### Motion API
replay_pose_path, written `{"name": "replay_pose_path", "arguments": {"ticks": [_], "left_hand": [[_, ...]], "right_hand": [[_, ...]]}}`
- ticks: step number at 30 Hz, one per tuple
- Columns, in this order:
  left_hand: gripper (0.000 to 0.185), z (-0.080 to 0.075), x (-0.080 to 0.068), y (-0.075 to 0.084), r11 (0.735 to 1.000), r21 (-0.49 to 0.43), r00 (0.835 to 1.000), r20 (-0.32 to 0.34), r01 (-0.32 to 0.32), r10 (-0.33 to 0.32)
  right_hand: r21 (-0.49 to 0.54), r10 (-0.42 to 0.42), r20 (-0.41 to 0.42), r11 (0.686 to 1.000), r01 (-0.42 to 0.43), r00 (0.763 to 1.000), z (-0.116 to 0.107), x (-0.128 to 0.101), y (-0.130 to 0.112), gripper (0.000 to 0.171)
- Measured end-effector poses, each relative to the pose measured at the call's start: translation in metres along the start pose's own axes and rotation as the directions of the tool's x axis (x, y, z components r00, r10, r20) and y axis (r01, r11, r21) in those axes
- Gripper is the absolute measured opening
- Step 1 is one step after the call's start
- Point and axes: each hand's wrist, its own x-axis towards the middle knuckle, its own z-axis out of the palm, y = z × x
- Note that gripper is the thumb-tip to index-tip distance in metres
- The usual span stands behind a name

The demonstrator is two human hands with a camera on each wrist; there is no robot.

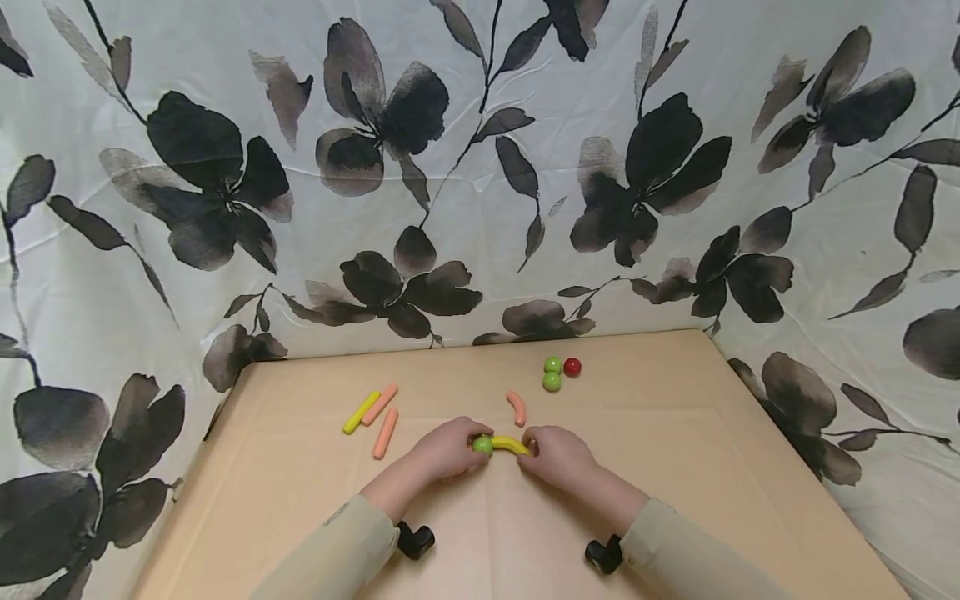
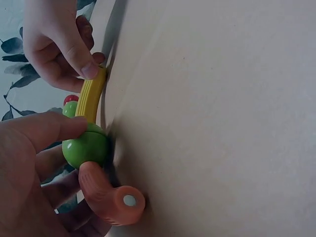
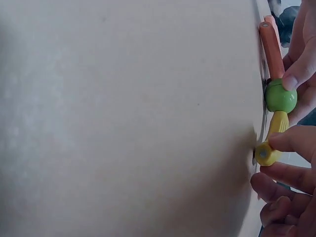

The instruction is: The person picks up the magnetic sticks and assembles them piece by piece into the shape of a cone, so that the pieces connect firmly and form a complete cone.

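Observation:
At the middle of the tan table (image 1: 675, 467) my two hands meet over a small toy. My left hand (image 1: 459, 447) grips a green ball (image 1: 482, 444) (image 2: 86, 147) between thumb and fingers. A curved yellow ribbed stick (image 1: 513, 445) (image 2: 90, 98) runs from the ball to my right hand (image 1: 534, 446), which pinches its free end (image 3: 266, 153). In the left wrist view a curved orange piece (image 2: 106, 195) lies against the ball by my left fingers. I cannot tell if it is joined to the ball. In the right wrist view the ball (image 3: 280, 96) sits just off the table.
Loose pieces lie on the table behind my hands: a yellow stick (image 1: 361, 412) and two orange sticks (image 1: 379, 404) (image 1: 386, 433) at the left, a curved orange piece (image 1: 517, 408) in the middle, two green balls (image 1: 552, 382) and a red ball (image 1: 572, 367). Flowered cloth walls enclose the table.

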Motion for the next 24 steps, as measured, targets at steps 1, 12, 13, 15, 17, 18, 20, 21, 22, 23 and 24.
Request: {"name": "replay_pose_path", "arguments": {"ticks": [1,12,13,15,17,18,20,21,22,23,24], "left_hand": [[0.042,-0.001,0.000,0.000,1.000,-0.005,1.000,0.006,0.001,-0.001],[0.045,-0.002,-0.009,-0.002,0.997,-0.001,0.997,-0.012,0.078,-0.078],[0.045,-0.001,-0.010,-0.002,0.997,0.003,0.996,-0.022,0.083,-0.083],[0.046,-0.001,-0.013,-0.003,0.996,0.005,0.996,-0.039,0.085,-0.084],[0.047,-0.002,-0.017,-0.003,0.996,-0.004,0.995,-0.053,0.089,-0.089],[0.047,-0.001,-0.019,-0.003,0.995,-0.009,0.994,-0.058,0.094,-0.095],[0.048,-0.001,-0.022,-0.003,0.994,-0.026,0.992,-0.071,0.105,-0.106],[0.049,0.000,-0.024,-0.003,0.993,-0.035,0.990,-0.079,0.111,-0.113],[0.049,0.001,-0.025,-0.003,0.991,-0.046,0.988,-0.086,0.122,-0.126],[0.050,0.002,-0.027,-0.003,0.990,-0.054,0.986,-0.095,0.130,-0.135],[0.050,0.003,-0.028,-0.003,0.989,-0.060,0.984,-0.105,0.136,-0.142]], "right_hand": [[0.000,-0.002,-0.001,1.000,0.002,1.000,0.000,0.001,0.000,0.017],[-0.018,-0.017,0.019,1.000,0.017,1.000,0.002,0.015,-0.014,0.018],[-0.021,-0.018,0.020,1.000,0.018,1.000,0.003,0.017,-0.015,0.018],[-0.033,-0.029,0.019,0.999,0.029,0.999,0.004,0.021,-0.018,0.018],[-0.046,-0.043,0.018,0.998,0.044,0.999,0.005,0.025,-0.021,0.018],[-0.052,-0.048,0.019,0.997,0.049,0.999,0.006,0.027,-0.022,0.018],[-0.058,-0.058,0.019,0.997,0.059,0.998,0.007,0.030,-0.025,0.018],[-0.057,-0.063,0.021,0.996,0.064,0.998,0.007,0.032,-0.027,0.018],[-0.058,-0.069,0.020,0.996,0.070,0.997,0.007,0.034,-0.028,0.019],[-0.059,-0.075,0.020,0.995,0.076,0.997,0.008,0.035,-0.030,0.019],[-0.062,-0.080,0.021,0.995,0.081,0.997,0.008,0.037,-0.031,0.019]]}}
